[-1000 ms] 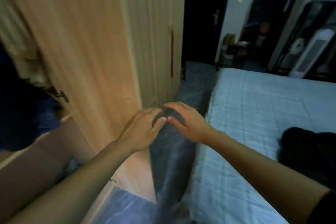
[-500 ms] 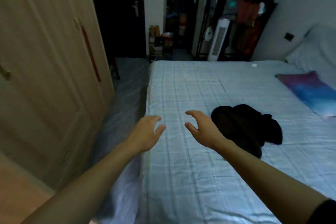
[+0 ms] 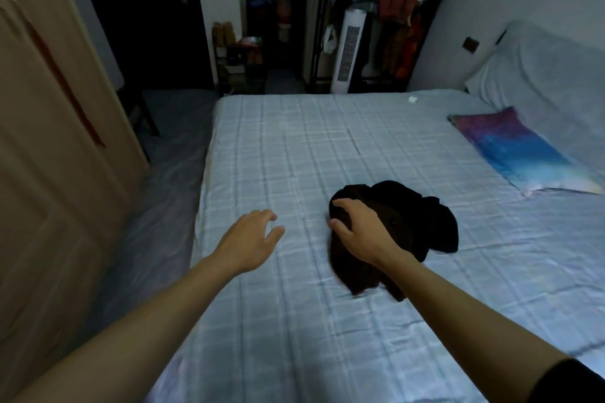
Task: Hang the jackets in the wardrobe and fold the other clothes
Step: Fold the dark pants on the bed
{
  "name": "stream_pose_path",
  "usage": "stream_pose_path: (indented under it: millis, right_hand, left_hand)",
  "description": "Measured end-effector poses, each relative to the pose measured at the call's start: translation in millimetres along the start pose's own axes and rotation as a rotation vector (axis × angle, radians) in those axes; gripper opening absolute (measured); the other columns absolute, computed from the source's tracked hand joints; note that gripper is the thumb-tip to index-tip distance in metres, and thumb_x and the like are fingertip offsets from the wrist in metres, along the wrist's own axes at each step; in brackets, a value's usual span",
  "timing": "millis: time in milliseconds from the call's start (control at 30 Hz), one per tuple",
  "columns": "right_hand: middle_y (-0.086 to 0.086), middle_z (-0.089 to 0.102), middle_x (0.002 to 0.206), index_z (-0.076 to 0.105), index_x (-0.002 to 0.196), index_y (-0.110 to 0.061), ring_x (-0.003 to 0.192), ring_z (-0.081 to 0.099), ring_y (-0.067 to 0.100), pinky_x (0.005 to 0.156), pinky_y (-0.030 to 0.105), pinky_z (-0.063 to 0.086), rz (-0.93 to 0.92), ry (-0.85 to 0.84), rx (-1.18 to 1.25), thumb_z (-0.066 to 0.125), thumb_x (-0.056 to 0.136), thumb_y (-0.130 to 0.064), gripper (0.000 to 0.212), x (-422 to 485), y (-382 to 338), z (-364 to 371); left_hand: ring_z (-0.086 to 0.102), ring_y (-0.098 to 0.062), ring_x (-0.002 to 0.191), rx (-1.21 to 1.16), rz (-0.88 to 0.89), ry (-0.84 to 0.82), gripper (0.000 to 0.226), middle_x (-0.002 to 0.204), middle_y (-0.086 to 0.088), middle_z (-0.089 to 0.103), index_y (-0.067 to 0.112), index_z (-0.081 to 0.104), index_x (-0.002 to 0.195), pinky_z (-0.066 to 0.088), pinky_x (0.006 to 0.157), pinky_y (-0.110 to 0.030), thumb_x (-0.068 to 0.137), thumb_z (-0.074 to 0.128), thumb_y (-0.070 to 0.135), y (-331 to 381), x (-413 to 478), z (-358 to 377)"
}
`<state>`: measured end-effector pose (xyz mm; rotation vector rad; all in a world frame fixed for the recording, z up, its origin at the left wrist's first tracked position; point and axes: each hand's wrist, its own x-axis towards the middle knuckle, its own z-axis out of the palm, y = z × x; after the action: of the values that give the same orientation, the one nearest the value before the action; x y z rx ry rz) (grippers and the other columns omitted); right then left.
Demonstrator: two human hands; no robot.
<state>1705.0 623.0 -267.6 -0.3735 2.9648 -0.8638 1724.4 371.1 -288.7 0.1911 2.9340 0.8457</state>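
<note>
2 bare forearms, black sleeve (image 3: pixel 571 381) edge at the right upper arm

One view here, wide-angle, worn on the head: it looks forward and down along the pale blue checked bed (image 3: pixel 294 157) from the near edge, close in. Forearms (image 3: pixel 154 307) enter from the bottom corners; light wooden wardrobe door (image 3: pixel 49 180) left, dark door (image 3: pixel 140 36) far.

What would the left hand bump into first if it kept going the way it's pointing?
Probably the blue checked bedsheet, since the left hand hovers over it, pointing forward and rightward. If it stayed level, it might reach the black clothes instead; depth is hard to tell.
</note>
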Motion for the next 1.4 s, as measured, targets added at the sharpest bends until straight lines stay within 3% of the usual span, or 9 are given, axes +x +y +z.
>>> stream_pose_path:
  millis: [333,667,867,967,1067,1133,1233,1333,1400]
  right_hand:
    - [0.011,0.054,0.139,0.049,0.141,-0.010,0.128,0.050,0.024,0.106,0.026,0.034,0.002,-0.210,-0.032,0.059,0.097,-0.028,0.048,142,179,-10]
    - [0.011,0.050,0.141,0.046,0.142,-0.013,0.128,0.049,0.027,0.108,0.039,0.041,0.043,-0.348,-0.119,0.059,0.095,-0.029,0.051,266,253,65]
    - [0.014,0.028,0.157,0.027,0.153,-0.026,0.145,0.025,0.033,0.117,0.050,0.024,0.109,-0.468,-0.366,0.059,0.089,-0.057,0.078,332,291,121]
    - [0.015,0.031,0.155,0.021,0.154,-0.028,0.140,0.034,0.036,0.114,0.053,0.029,0.195,-0.596,-0.400,0.060,0.085,-0.064,0.086,360,314,149]
    - [0.015,0.056,0.128,0.041,0.137,-0.016,0.111,0.057,0.031,0.091,0.043,0.051,0.162,-0.640,-0.385,0.060,0.093,-0.044,0.055,370,333,172]
    - [0.012,0.063,0.113,0.050,0.119,-0.012,0.095,0.063,0.027,0.076,0.037,0.054,0.112,-0.615,-0.445,0.053,0.097,-0.025,0.026,371,339,180]
    - [0.012,0.066,0.105,0.052,0.113,-0.010,0.085,0.064,0.026,0.063,0.032,0.045,0.166,-0.563,-0.425,0.048,0.098,-0.016,0.016,372,341,176]
    - [0.013,0.065,0.096,0.049,0.100,-0.010,0.070,0.056,0.022,0.054,0.031,0.039,0.220,-0.429,-0.265,0.046,0.100,-0.014,0.006,378,327,146]
    - [0.009,0.064,0.086,0.050,0.099,-0.007,0.065,0.055,0.018,0.051,0.031,0.042,0.200,-0.310,-0.154,0.044,0.100,-0.012,0.008,386,309,115]
  left_hand:
    - [0.047,-0.018,0.128,-0.024,-0.165,-0.071,0.052,0.140,0.000,0.053,0.020,0.049,0.139,0.039,0.108,-0.037,0.099,0.041,0.052,56,140,115]
    - [0.045,-0.017,0.129,-0.121,-0.266,-0.187,0.051,0.140,-0.001,0.051,0.019,0.046,0.142,0.037,0.107,-0.030,0.101,0.043,0.048,25,248,210]
    - [0.047,-0.015,0.129,-0.244,-0.330,-0.273,0.053,0.142,-0.001,0.050,0.019,0.044,0.142,0.038,0.105,-0.026,0.098,0.048,0.048,-5,328,265]
    - [0.050,-0.014,0.122,-0.339,-0.333,-0.356,0.065,0.132,0.005,0.051,0.024,0.042,0.140,0.042,0.098,-0.027,0.086,0.064,0.053,-14,370,292]
    - [0.051,-0.011,0.121,-0.463,-0.360,-0.484,0.100,0.133,0.010,0.050,0.034,0.035,0.143,0.046,0.102,-0.033,0.059,0.079,0.064,-23,399,321]
    - [0.048,-0.011,0.121,-0.456,-0.370,-0.522,0.104,0.134,0.007,0.048,0.030,0.032,0.146,0.045,0.101,-0.030,0.058,0.083,0.056,-24,407,340]
    - [0.055,-0.017,0.108,-0.411,-0.355,-0.469,0.074,0.121,0.001,0.053,0.020,0.038,0.133,0.047,0.084,-0.027,0.074,0.079,0.036,-14,411,349]
    - [0.060,-0.018,0.089,-0.428,-0.244,-0.337,0.027,0.100,-0.002,0.061,0.014,0.052,0.107,0.054,0.078,-0.040,0.084,0.066,0.015,9,416,329]
    - [0.061,-0.018,0.085,-0.447,-0.201,-0.210,0.019,0.095,-0.002,0.062,0.017,0.053,0.099,0.055,0.078,-0.042,0.084,0.062,0.009,27,425,302]
